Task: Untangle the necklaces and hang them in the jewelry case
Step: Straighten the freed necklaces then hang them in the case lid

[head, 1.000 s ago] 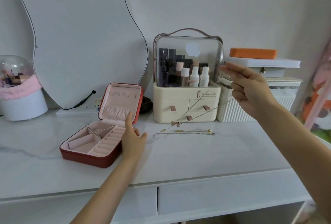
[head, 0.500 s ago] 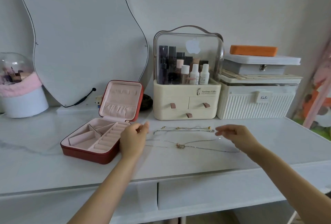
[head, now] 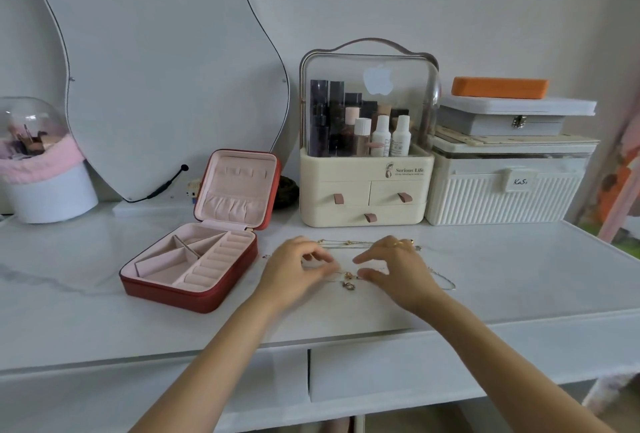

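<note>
Head view: both hands are seen lowered onto the white bench (head: 104, 321), meeting over the tangled necklaces (head: 348, 281). The left hand (head: 294, 275) has its fingers curled, thumb and forefinger brought together at the chain; the right hand (head: 398, 271) is likewise curled toward the knot, though an actual pinch cannot be told through the blur. A second gold chain (head: 349, 242) lies just behind the hands. The red jewelry case (head: 194, 280) stands open to the left.

Home dressing table: mirror (head: 166, 62), cosmetics organiser (head: 367, 141), open jewelry case (head: 204, 242).
</note>
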